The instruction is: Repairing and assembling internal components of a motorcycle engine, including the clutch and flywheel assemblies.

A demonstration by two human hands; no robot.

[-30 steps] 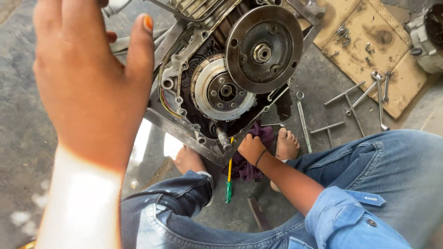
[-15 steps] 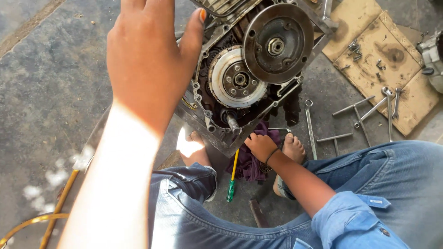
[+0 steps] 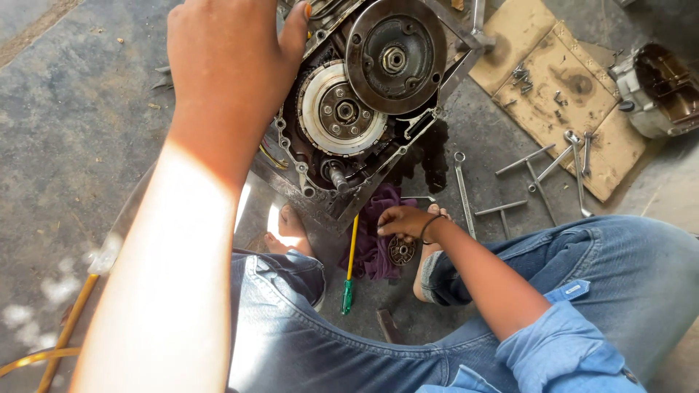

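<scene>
The left hand, at the top of the frame, grips the engine case. Low in the middle, the right hand pinches a small round metal part over a purple rag.

Grey, oil-darkened engine with a silver clutch disc; purple rag; yellow-shafted, green-handled screwdriver; blue denim jeans; tan, stained cardboard; silvery wrenches on grey concrete floor.

bare concrete floor lies open left of the engine; to its right, wrenches and cardboard crowd the ground
</scene>
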